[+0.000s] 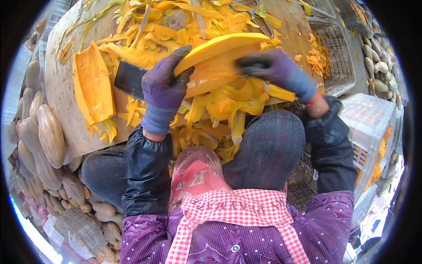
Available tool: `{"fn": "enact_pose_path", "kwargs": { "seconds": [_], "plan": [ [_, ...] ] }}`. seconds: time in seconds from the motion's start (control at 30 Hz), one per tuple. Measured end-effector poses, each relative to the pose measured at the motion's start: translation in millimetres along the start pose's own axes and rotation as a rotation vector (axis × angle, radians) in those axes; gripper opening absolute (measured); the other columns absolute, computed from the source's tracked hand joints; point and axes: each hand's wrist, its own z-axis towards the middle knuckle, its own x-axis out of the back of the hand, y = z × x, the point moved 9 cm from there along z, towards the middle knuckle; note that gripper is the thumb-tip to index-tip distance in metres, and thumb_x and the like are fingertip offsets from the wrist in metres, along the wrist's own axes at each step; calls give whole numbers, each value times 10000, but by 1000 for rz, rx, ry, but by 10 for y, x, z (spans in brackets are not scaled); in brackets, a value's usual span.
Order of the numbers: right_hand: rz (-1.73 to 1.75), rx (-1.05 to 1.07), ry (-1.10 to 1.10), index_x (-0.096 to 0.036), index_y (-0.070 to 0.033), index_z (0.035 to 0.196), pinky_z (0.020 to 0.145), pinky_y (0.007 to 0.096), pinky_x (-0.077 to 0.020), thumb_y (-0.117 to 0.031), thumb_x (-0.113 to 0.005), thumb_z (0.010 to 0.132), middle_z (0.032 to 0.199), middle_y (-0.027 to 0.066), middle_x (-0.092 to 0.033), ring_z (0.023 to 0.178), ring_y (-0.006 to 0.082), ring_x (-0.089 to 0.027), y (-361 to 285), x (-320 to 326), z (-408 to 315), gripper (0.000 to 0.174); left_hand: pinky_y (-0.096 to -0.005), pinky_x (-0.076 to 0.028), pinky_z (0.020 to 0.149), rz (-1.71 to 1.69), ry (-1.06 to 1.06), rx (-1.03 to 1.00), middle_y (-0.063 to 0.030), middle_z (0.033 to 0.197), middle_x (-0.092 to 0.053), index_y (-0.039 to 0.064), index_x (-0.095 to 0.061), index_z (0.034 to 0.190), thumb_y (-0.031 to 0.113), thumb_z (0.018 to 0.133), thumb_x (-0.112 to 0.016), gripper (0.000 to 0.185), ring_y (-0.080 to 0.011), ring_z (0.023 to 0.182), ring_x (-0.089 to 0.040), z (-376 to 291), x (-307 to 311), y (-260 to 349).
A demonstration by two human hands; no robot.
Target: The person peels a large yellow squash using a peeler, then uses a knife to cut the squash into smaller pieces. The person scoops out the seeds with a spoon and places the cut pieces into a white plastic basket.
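My left hand (165, 79), in a purple glove with dark fingertips, grips the left end of a long peeled orange squash piece (217, 66), thumb above and fingers below. My right hand (270, 67), gloved alike, is blurred beside the right part of that piece. Whether it holds anything is unclear. A dark, broad cleaver blade (128, 79) lies left of my left hand, its other end hidden behind the glove. Farther left a peeled, hollowed squash piece (94, 84) rests on the wooden board (62, 112). Strips of squash peel (227, 100) lie beneath the held piece.
A wire-handled peeler (253, 13) lies among peelings at the board's far side. Unpeeled squashes (51, 135) are heaped at left. At right stand a crate (333, 49) beside orange scraps (316, 59) and a white plastic crate (366, 112). More peelings (201, 137) lie below the board's near edge.
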Motion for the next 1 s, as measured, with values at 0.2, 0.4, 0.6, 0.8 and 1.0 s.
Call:
{"fn": "enact_pose_path", "kwargs": {
  "seconds": [0.2, 0.4, 0.6, 0.8, 1.0],
  "plan": [
    [85, -224, 248, -669, -75, 1270, 890, 256, -548, -148, -676, 947, 1129, 74, -732, 1001, 104, -681, 411, 423, -508, 332, -357, -546, 687, -61, 21, -84, -141, 949, -702, 119, -675, 1215, 14, 748, -758, 486, -303, 799, -698, 79, -75, 53],
    [196, -14, 139, -645, -94, 1299, 887, 295, -551, -161, -706, 920, 1152, 58, -730, 1008, 146, -697, 490, -45, -207, 389, -295, -540, 860, -75, -12, 22, -128, 1119, -724, 39, -685, 1203, -39, 782, -756, 434, -193, 962, -705, 93, -124, -55],
    [-513, -278, 452, -627, -226, 1332, 822, 302, -563, -267, -696, 928, 1152, 101, -716, 999, 218, -718, 1420, 929, -973, 412, -281, -537, 808, -338, 9, 212, -76, 1028, -729, 5, -679, 1178, -29, 787, -757, 400, -149, 921, -681, 30, -183, -239],
    [-801, -272, 480, -645, -228, 1280, 839, 427, -539, -373, -654, 924, 1223, 88, -642, 1003, 317, -664, 932, 817, -542, 385, -237, -517, 705, -558, 148, 641, -44, 935, -703, -42, -697, 1079, -80, 767, -758, 320, -106, 783, -631, -446, 114, -522],
    [-659, 153, 7, -632, -138, 1255, 823, 402, -537, -362, -715, 871, 1078, 143, -688, 981, 330, -668, -943, -122, -191, 453, -244, -529, 695, -607, 341, 603, -38, 924, -699, -37, -700, 1049, -62, 769, -774, 291, -109, 776, -636, -926, 590, -468]
  ]
}}
